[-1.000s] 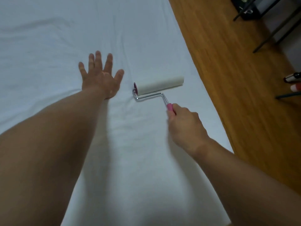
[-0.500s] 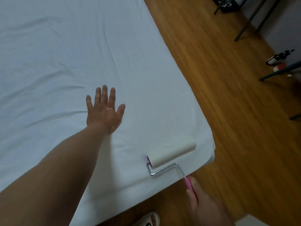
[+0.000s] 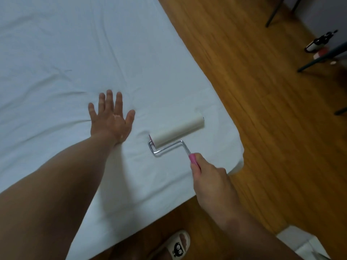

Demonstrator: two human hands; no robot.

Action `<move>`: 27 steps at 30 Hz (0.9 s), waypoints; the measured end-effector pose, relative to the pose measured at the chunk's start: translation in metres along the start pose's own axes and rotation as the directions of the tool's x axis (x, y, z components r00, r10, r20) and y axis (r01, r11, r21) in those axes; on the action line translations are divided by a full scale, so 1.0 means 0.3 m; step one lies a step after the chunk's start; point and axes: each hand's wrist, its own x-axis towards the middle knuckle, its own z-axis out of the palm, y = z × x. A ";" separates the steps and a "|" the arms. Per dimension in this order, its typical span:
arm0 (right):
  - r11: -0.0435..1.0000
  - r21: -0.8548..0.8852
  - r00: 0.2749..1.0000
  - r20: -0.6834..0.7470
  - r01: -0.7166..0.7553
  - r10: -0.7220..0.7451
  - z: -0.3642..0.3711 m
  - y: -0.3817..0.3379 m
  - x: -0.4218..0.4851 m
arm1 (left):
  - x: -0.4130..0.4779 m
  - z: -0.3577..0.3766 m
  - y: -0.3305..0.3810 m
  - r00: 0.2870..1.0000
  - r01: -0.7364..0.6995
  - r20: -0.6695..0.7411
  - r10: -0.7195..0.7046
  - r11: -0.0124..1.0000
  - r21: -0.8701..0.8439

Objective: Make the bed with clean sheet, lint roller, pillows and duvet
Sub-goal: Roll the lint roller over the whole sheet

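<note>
A white sheet [image 3: 75, 53] covers the bed, with soft creases across it. My left hand [image 3: 110, 121] lies flat on the sheet, fingers spread. To its right a lint roller [image 3: 178, 131] with a white roll, a bent metal frame and a pink handle rests on the sheet near the bed's right corner. My right hand [image 3: 210, 177] grips the pink handle. No pillows or duvet are in view.
Wooden floor [image 3: 262, 109] runs along the right side and the foot of the bed. Dark furniture legs [image 3: 319, 59] and a small bottle [image 3: 319, 42] stand at the far right. My foot in a white slipper [image 3: 176, 246] is by the bed's near edge.
The roller went from mid-sheet back to the bed's corner edge, and has now rolled forward again onto the sheet. My left hand stays pressed flat.
</note>
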 end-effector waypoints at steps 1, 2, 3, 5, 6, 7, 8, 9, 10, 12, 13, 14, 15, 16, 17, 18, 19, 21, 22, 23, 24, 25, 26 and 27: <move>0.999 0.034 1.000 0.008 -0.007 0.006 -0.001 0.030 -0.046 | -0.003 -0.002 0.003 1.000 0.000 -0.001 0.000 1.000 0.007; 0.999 0.046 1.000 0.026 -0.010 0.009 -0.004 0.066 -0.096 | -0.005 -0.005 0.006 1.000 0.001 0.004 -0.001 1.000 0.012; 0.999 0.040 0.999 0.046 -0.016 0.015 -0.007 0.107 -0.144 | -0.010 -0.008 0.011 1.000 0.006 0.015 -0.006 1.000 0.011; 0.998 0.018 0.995 0.074 -0.061 0.060 -0.018 0.196 -0.228 | -0.036 -0.016 0.023 0.999 0.020 0.032 -0.020 1.000 0.008; 0.994 0.024 0.992 0.077 -0.104 0.102 -0.033 0.234 -0.264 | -0.057 -0.019 0.033 0.999 0.023 0.041 -0.024 1.000 0.008; 0.989 0.039 0.988 0.069 -0.140 0.137 -0.044 0.266 -0.301 | -0.084 -0.022 0.046 0.998 0.025 0.057 -0.026 1.000 0.005; 0.984 0.061 0.986 0.048 -0.165 0.162 -0.058 0.294 -0.338 | -0.114 -0.023 0.063 0.996 0.027 0.080 -0.026 1.000 -0.008; 0.977 0.093 0.982 0.016 -0.191 0.190 -0.073 0.319 -0.368 | -0.144 -0.025 0.082 0.994 0.026 0.105 -0.023 0.999 -0.028; 0.969 0.107 0.973 -0.035 -0.225 0.229 -0.089 0.346 -0.389 | -0.171 -0.026 0.103 0.992 0.021 0.126 -0.014 0.999 -0.049; 0.969 0.062 0.949 -0.194 -0.239 0.247 -0.124 0.415 -0.392 | -0.195 -0.035 0.136 0.989 -0.006 0.149 0.015 0.998 -0.061; 0.966 0.073 0.939 -0.225 -0.249 0.260 -0.155 0.423 -0.377 | -0.188 -0.044 0.149 0.988 -0.025 0.150 0.032 0.998 -0.053; 0.966 0.081 0.939 -0.225 -0.247 0.259 -0.194 0.409 -0.354 | -0.170 -0.057 0.160 0.989 -0.040 0.143 0.045 0.998 -0.042; 0.965 0.105 0.945 -0.202 -0.240 0.257 -0.233 0.387 -0.320 | -0.142 -0.069 0.168 0.991 -0.046 0.127 0.050 0.998 -0.033; 0.965 0.118 0.953 -0.168 -0.234 0.252 -0.258 0.370 -0.272 | -0.106 -0.083 0.176 0.993 -0.040 0.108 0.043 0.999 -0.031; 0.966 0.116 0.961 -0.129 -0.230 0.244 -0.270 0.354 -0.217 | -0.065 -0.095 0.180 0.995 -0.023 0.093 0.026 0.999 -0.034; 0.972 0.100 0.969 -0.102 -0.215 0.225 -0.271 0.339 -0.161 | -0.022 -0.107 0.179 0.996 -0.001 0.084 0.004 0.999 -0.041; 0.975 0.081 0.974 -0.069 -0.208 0.214 -0.269 0.316 -0.108 | 0.023 -0.117 0.171 0.997 0.021 0.081 -0.017 0.999 -0.050; 0.976 0.059 0.977 -0.043 -0.207 0.210 -0.255 0.277 0.000 | 0.121 -0.128 0.135 0.995 0.052 0.090 -0.047 0.997 -0.057; 0.977 0.055 0.977 -0.042 -0.206 0.209 -0.251 0.259 0.061 | 0.174 -0.132 0.111 0.994 0.060 0.100 -0.055 0.997 -0.051; 0.978 0.053 0.978 -0.045 -0.200 0.202 -0.251 0.237 0.130 | 0.226 -0.137 0.086 0.993 0.061 0.104 -0.057 0.997 -0.036; 0.982 0.043 0.981 -0.055 -0.185 0.187 -0.257 0.208 0.203 | 0.279 -0.144 0.061 0.994 0.055 0.101 -0.053 0.998 -0.018; 0.985 0.033 0.983 -0.062 -0.169 0.171 -0.266 0.176 0.281 | 0.331 -0.152 0.039 0.995 0.047 0.091 -0.046 0.999 -0.005; 0.988 0.032 0.986 -0.069 -0.150 0.152 -0.275 0.140 0.363 | 0.383 -0.160 0.018 0.996 0.042 0.081 -0.042 0.999 -0.001; 0.991 0.038 0.988 -0.073 -0.130 0.133 -0.288 0.099 0.445 | 0.435 -0.171 -0.002 0.997 0.040 0.069 -0.040 0.999 -0.005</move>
